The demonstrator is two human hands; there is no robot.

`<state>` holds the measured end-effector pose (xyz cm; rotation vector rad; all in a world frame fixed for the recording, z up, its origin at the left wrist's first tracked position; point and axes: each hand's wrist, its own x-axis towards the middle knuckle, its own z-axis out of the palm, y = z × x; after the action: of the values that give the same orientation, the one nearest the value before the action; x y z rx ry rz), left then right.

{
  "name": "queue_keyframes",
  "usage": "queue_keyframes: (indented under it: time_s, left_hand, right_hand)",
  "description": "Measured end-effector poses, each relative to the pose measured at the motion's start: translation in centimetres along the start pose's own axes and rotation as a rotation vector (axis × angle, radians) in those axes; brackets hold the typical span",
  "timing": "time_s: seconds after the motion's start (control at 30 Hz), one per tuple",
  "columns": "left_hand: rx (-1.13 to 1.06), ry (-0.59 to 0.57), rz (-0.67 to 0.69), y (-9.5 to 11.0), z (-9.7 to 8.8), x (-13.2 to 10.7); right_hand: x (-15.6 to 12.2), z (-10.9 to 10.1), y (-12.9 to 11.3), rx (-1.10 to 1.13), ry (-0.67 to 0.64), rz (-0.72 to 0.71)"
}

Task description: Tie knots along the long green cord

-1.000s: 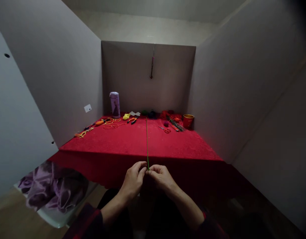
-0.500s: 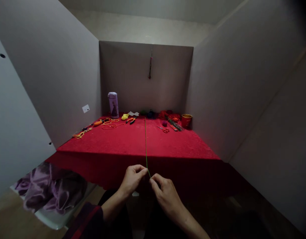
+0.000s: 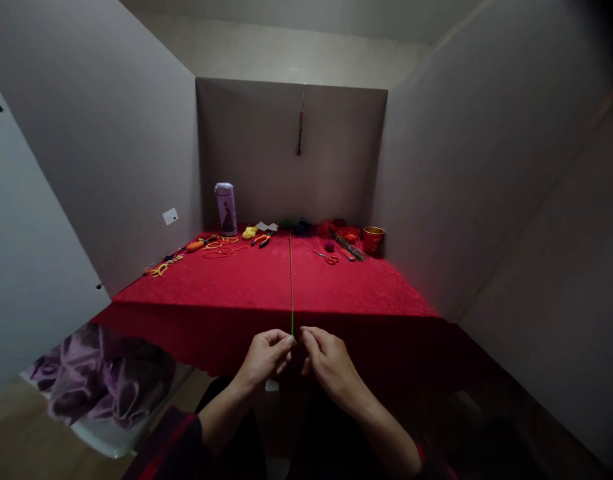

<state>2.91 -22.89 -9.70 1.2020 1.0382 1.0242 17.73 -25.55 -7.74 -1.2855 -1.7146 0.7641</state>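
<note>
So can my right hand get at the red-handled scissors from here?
Probably, with a long forward stretch: your right hand seems free of the green cord, which runs left of its path to the scissors.

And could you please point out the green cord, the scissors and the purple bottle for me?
Green cord [image 3: 291,280]: head view, midway along its straight run.
Scissors [image 3: 327,258]: head view, where the red handles meet the blades.
Purple bottle [image 3: 227,212]: head view, middle of its body.

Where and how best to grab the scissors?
Probably by the red handles, from above on the near right: the scissors lie flat on the cloth, handles toward the near right, blades pointing left and away.
</note>
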Motion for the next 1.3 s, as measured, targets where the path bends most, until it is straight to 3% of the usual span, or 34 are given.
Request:
queue_keyframes:
  time_s: [0.1, 0.23, 0.4, 0.67, 0.87, 0.97, 1.07, 1.13, 1.2, 1.3]
  left_hand:
    - [0.045, 0.001, 0.022, 0.1, 0.0, -0.1]
    - [0.133, 0.038, 0.065, -0.1, -0.3, -0.2]
    - [0.322, 0.105, 0.150, -0.6, -0.8, -0.4]
    - [0.633, 0.132, 0.324, 0.3, -1.1, -1.3]
    - [1.257, 0.259, 0.560, -0.6, -0.6, -3.3]
    - [1.442, 0.208, 0.620, -1.7, -0.1, -4.4]
    - [1.362, 0.137, 0.646, -1.6, 0.1, -4.7]
    - [1.141, 0.183, 0.626, -0.8, 0.1, -4.2]
    - [0.850, 0.255, 0.562, 0.1, 0.0, -3.2]
    - [0.541, 0.136, 0.358, 0.6, -0.3, -1.3]
  right_hand:
    - [1.8, 1.2, 0.7, 0.027, -0.202, 0.050]
    - [3.0, 1.6, 2.2, -0.071, -0.128, 0.020]
    - [3.4, 1.3, 2.4, -0.050, -0.126, 0.015]
    - [3.9, 2.3, 3.4, 0.146, -0.241, 0.105]
    - [3.5, 2.8, 3.3, 0.287, -0.246, 0.205]
    - [3.1, 2.6, 2.9, 0.344, -0.273, 0.228]
    - [2.8, 2.2, 2.6, 0.410, -0.272, 0.253]
    - [2.7, 2.0, 2.5, 0.446, -0.255, 0.266]
    - [2.6, 1.9, 2.5, 0.461, -0.249, 0.268]
    - [2.5, 1.9, 2.6, 0.492, -0.257, 0.262]
